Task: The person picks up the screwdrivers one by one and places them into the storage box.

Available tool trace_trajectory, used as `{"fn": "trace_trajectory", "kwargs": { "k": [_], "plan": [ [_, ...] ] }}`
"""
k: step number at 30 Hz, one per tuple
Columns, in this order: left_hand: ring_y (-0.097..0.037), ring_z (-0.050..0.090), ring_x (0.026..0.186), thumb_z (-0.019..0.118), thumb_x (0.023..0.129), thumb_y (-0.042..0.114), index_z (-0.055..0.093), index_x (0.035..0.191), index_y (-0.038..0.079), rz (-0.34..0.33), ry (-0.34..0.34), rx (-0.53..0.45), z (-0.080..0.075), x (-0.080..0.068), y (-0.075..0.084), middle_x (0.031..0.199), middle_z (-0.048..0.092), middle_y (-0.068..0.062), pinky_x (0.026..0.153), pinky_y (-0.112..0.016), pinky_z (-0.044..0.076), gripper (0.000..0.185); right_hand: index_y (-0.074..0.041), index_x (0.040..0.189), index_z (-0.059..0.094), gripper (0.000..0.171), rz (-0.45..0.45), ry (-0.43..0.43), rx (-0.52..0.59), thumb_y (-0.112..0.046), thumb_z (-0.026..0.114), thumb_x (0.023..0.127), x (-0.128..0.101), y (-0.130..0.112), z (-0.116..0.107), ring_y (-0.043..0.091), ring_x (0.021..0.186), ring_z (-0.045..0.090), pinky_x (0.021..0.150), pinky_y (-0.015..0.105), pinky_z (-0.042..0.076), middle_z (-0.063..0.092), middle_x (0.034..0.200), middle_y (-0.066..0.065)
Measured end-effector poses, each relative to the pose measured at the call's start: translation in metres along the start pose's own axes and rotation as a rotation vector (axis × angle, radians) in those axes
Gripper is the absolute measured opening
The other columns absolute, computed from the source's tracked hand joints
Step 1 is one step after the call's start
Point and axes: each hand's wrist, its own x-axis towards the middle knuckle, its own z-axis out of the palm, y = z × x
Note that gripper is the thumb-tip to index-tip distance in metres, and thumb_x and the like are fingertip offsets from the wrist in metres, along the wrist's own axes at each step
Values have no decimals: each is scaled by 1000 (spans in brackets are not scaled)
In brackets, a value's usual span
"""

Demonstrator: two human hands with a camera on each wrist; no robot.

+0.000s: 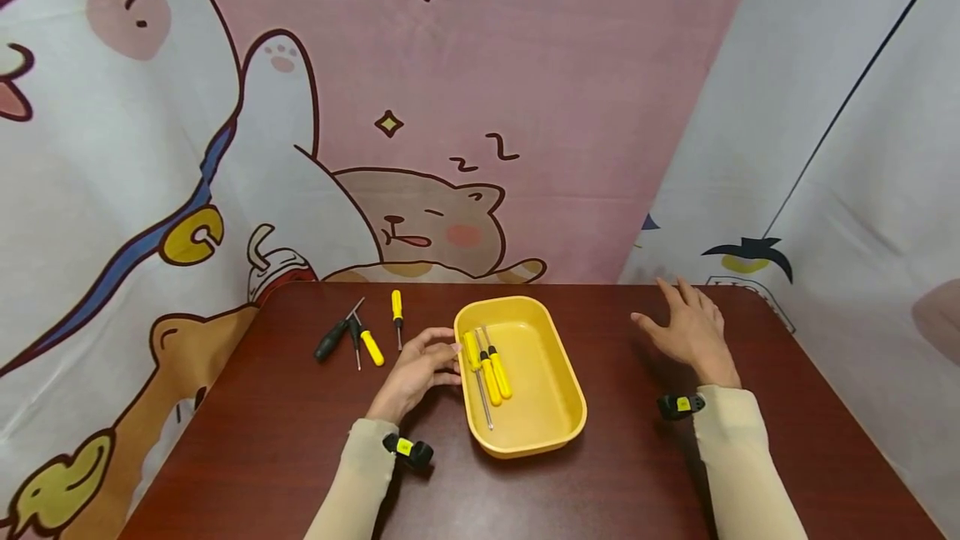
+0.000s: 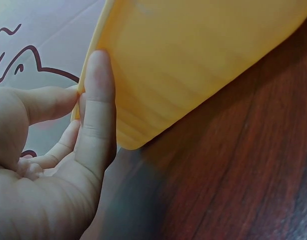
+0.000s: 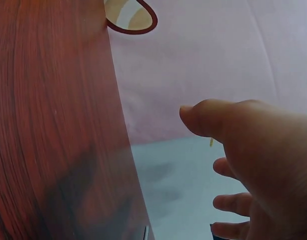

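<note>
A dark red-brown wooden table (image 1: pixel 300 440) is seen under both hands, backed by a cartoon-printed cloth backdrop (image 1: pixel 465 107). On the table a yellow tray (image 1: pixel 555 407) lies just beyond the fingertips of the left hand (image 1: pixel 416 373), its near long wall met by them; in the left wrist view the thumb and a fingertip (image 2: pixel 96 90) are shown touching the tray's outer rim (image 2: pixel 193 65), the fingers only loosely bent and not closed round anything.

Inside the tray, just past those fingertips, three yellow-handled screwdrivers (image 1: pixel 487 369) are laid side by side along the wall nearest the left hand, shafts and handles running lengthwise.

The right hand (image 1: pixel 690 327) is held over the bare tabletop, well apart from the tray — its fingers are spread and nearly straight, nothing is gripped. In the right wrist view the thumb (image 3: pixel 213 117) and curled-under fingertips are seen above the table edge, free of any object.

To the outer side of the left fingers, away from the tray, four loose tools are lying: a black-handled screwdriver (image 1: pixel 333 336) farthest out, a yellow-handled screwdriver (image 1: pixel 369 346) beside it, a thin metal bit (image 1: pixel 356 307) near the two — and another small yellow screwdriver (image 1: pixel 397 313) closest to the fingers.
</note>
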Motion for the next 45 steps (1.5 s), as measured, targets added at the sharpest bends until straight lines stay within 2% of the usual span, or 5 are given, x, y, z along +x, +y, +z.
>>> {"fn": "trace_trajectory", "kwargs": {
  "k": [12,19,28,41,45],
  "plan": [
    [-19,68,81,70,98,16,50,139,3,-7,-7,-5,-1,1,-1,104,69,-15,72,-35,64,47,-1,161,18,95,86,-92,40,-60,56,98,-1,29,-1,68,141,15,108,85,18,11,161,41],
    [-19,67,80,69,98,16,49,139,2,1,-12,1,0,1,-1,101,68,-13,72,-35,64,47,1,160,19,94,138,-113,54,-55,60,97,-4,41,0,69,136,17,105,86,22,11,158,44],
    [-19,68,80,69,99,16,49,139,2,3,-8,5,0,1,-1,102,68,-14,72,-35,64,47,9,150,36,79,164,-159,18,-39,66,96,-10,54,-3,63,123,26,91,79,42,22,147,48],
    [-19,68,80,68,99,15,49,139,1,11,-10,1,0,0,1,102,68,-14,72,-35,65,46,13,138,50,60,168,-197,-24,-21,70,92,-11,61,-7,55,104,41,85,70,47,43,125,44],
    [-19,68,81,68,100,16,48,141,1,8,-10,9,0,0,0,103,68,-13,72,-35,65,48,15,135,50,57,189,-205,-12,-17,69,91,-11,63,-7,48,95,50,80,61,52,52,122,42]
  ]
}}
